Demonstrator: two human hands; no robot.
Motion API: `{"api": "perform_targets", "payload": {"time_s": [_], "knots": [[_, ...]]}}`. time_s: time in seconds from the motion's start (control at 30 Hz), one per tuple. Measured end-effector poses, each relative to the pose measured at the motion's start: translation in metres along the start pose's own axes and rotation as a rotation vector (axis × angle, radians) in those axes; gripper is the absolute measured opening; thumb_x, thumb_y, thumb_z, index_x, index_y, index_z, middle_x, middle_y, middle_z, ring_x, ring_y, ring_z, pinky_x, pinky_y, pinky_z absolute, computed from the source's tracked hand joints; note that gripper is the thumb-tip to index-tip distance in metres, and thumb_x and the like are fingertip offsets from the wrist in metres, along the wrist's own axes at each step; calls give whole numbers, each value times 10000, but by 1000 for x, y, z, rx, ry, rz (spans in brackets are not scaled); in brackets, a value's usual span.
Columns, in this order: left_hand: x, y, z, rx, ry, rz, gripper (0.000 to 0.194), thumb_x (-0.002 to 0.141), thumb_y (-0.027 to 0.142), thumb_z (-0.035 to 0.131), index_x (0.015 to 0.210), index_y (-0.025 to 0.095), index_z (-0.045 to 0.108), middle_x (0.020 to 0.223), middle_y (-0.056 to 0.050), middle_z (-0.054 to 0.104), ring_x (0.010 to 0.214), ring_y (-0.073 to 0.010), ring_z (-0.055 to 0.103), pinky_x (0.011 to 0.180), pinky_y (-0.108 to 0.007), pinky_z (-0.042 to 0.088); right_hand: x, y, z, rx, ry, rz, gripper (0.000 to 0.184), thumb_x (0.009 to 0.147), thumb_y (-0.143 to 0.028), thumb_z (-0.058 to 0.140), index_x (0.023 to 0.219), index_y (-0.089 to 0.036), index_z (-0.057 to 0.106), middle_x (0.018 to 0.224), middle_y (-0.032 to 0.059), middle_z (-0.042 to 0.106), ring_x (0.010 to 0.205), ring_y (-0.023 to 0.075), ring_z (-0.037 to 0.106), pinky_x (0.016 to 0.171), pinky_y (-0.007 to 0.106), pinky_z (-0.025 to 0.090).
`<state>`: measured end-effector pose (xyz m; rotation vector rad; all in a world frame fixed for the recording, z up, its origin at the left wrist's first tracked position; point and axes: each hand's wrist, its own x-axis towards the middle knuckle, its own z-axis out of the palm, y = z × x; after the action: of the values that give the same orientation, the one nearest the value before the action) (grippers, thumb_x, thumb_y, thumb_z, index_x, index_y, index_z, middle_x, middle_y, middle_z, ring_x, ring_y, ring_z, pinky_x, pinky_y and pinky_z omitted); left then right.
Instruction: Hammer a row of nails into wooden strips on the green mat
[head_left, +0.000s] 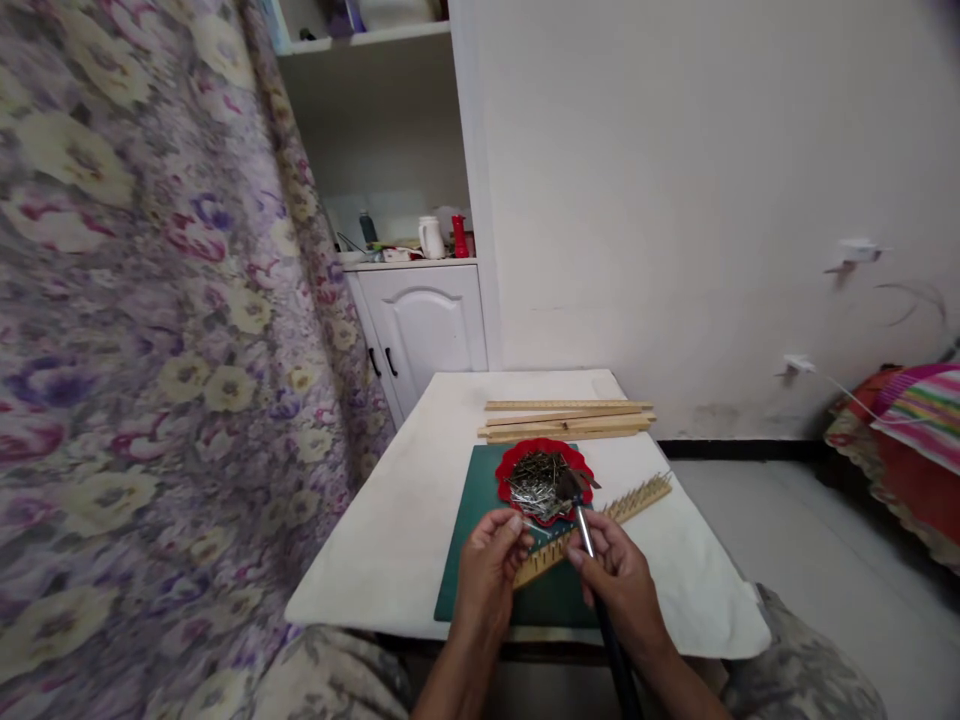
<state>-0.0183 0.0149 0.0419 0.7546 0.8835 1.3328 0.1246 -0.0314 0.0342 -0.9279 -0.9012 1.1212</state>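
Observation:
My right hand [619, 570] is closed around a hammer [585, 535], its metal neck slanting up to a dark head above the edge of a red scalloped dish [501, 480]. Silvery and dark nails [536, 480] fill the dish. Beside it, my left hand [487, 560] pinches thumb and fingers together, with a thin silvery nail [537, 527] at the fingertips. A wooden strip [541, 565] studded with rows of nails lies diagonally under and between both hands. Part of it is hidden by the right hand and hammer.
A green mat [469, 530] lies beneath the dish on a white-covered table [390, 540]. Several bare wooden strips [566, 425] rest at the table's back. A floral curtain [172, 350] hangs at left, and a white cabinet [431, 320] stands behind.

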Motion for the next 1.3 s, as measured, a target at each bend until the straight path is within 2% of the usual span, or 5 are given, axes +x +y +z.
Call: {"api": "perform_targets", "payload": {"time_s": [0.3,0.5,0.7,1.07,1.3], "knots": [[-24,-18,-5,69,-58,36,247,661,304,734,791,145,597,639,5,649,578,-96,591,596,-206,482,-13,6,9,5,32,-1,411,716,-345,715,1044,-185,525,702,-48,560,395,51,392,308,152,342],[-38,-17,-20,697,-198,270,87,776,263,601,766,177,613,643,-4,629,624,-141,578,604,-238,443,-21,5,1,-95,85,-21,369,741,-265,685,1069,-205,527,698,-55,563,425,76,448,339,163,374],[-64,-25,-28,1181,-338,588,173,861,226,487,765,226,630,809,-57,639,806,-200,578,723,-308,446,-48,15,-2,-306,58,-24,321,766,-190,640,1081,-208,584,811,11,674,799,208,656,749,297,520],[-50,-36,-49,961,-152,333,67,805,234,526,771,198,569,697,-12,622,653,-157,583,624,-244,444,-64,23,-14,-315,65,18,361,799,-349,631,1121,-203,561,815,40,699,758,237,671,585,287,556],[-16,-37,-52,781,-9,261,167,754,335,611,748,169,626,714,-3,621,687,-148,570,637,-221,441,-65,32,-29,-226,94,57,380,810,-327,645,1154,-215,528,942,56,701,887,234,658,814,331,516]]}}
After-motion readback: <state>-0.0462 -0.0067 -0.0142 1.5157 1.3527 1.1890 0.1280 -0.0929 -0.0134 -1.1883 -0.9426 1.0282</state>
